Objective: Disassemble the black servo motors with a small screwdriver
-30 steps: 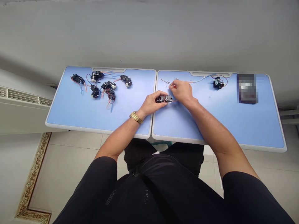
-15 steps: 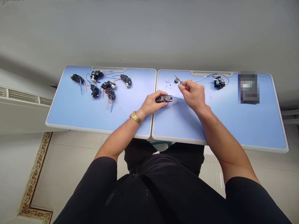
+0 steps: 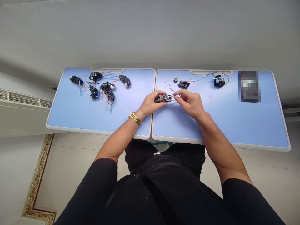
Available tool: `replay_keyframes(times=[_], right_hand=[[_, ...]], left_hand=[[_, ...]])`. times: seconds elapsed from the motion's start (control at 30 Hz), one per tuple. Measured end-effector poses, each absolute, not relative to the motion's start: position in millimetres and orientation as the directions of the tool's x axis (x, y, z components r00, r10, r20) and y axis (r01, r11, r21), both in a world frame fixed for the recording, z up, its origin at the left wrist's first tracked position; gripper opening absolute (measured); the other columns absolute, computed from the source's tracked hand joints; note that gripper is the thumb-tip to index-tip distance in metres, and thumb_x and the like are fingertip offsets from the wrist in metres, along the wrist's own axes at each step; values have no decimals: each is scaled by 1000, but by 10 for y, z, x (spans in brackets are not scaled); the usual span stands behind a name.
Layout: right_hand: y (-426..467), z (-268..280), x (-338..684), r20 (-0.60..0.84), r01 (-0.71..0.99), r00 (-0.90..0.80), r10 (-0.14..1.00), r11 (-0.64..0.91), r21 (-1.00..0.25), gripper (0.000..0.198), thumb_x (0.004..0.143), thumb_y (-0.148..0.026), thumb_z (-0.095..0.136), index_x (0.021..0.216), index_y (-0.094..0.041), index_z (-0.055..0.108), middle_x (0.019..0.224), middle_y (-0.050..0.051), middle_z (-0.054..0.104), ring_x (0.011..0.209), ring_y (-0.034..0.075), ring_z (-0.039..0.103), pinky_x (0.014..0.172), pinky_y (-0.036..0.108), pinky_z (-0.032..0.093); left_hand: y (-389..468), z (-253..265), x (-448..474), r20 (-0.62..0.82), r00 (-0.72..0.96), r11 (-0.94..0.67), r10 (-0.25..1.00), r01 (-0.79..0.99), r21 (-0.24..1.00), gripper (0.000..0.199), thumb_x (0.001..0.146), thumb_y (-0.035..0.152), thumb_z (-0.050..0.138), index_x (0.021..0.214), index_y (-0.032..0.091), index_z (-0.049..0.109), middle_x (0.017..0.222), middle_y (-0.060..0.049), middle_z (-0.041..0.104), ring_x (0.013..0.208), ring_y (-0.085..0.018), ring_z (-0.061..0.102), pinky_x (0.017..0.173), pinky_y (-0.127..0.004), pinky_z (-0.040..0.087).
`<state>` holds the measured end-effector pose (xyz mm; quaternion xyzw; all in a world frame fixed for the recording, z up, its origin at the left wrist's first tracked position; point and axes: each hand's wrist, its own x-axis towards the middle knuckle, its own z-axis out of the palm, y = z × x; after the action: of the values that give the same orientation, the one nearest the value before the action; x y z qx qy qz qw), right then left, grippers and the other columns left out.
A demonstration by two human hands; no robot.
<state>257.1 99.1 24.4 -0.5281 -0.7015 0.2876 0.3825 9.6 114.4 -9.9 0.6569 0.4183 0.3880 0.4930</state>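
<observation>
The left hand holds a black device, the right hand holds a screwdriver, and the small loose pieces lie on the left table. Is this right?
Not quite: the small loose pieces lie on the right table, as the head view shows. The left hand does hold a black device, and the right hand a screwdriver.

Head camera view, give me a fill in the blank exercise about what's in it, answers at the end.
1. The left hand holds a mechanical assembly that is mainly ____ in colour.
2. The right hand holds a screwdriver with a ____ handle.
3. The gold wristwatch is on the ____ wrist.
4. The loose screws lie on the tabletop to the person's ____.

Missing words: black; red; left; right.
</observation>
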Motion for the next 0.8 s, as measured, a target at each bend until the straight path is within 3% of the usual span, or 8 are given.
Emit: replay_keyframes(times=[0.13,0.27,0.47,0.6,0.67,0.8], right_hand=[[969,287,2635,239,436,-154,959,283,-854,22,91,-40,81,109,-28,80,71,-4,62,63,15,53,67,34,48],[939,373,2722,280,280,-103,954,298,-913,24,95,-45,83,112,-29,77,82,0,69,67,17,60,64,35,51],[855,469,2763,431,329,55,901,391,-859,27,103,-53,76,92,-28,78,68,-2,59,55,14,47,55,36,41],[837,472,2774,420,378,50,906,372,-848,18,105,-46,72,101,-30,77,59,-6,46,51,13,38,55,36,39],[848,468,2770,428,332,61,902,386,-860,16,100,-45,79,101,-30,75,65,-5,54,54,14,46,56,36,41],[881,461,2744,452,239,127,883,415,-878,30,92,-53,89,90,-28,72,80,-1,70,62,15,59,56,35,47]], left_hand=[[1151,-112,88,101,361,-166,927,155,974,41,87,29,88,125,21,77,115,-5,80,94,-16,70,88,-32,55],[1156,-136,85,107,363,-174,925,157,972,39,88,30,88,125,21,78,111,-5,80,93,-17,71,88,-33,56],[1138,-125,92,120,368,-173,922,115,978,39,88,26,88,126,22,79,113,-5,79,98,-17,71,93,-34,57],[1125,-105,105,146,369,-179,918,57,982,37,89,22,84,126,24,78,110,-3,77,97,-15,71,95,-34,58],[1124,-99,109,165,370,-194,914,42,980,36,90,21,83,125,24,77,111,-3,76,99,-15,71,96,-33,59],[1123,-96,106,189,375,-226,907,56,972,35,92,20,81,126,24,76,110,-3,75,98,-15,71,95,-33,61]])
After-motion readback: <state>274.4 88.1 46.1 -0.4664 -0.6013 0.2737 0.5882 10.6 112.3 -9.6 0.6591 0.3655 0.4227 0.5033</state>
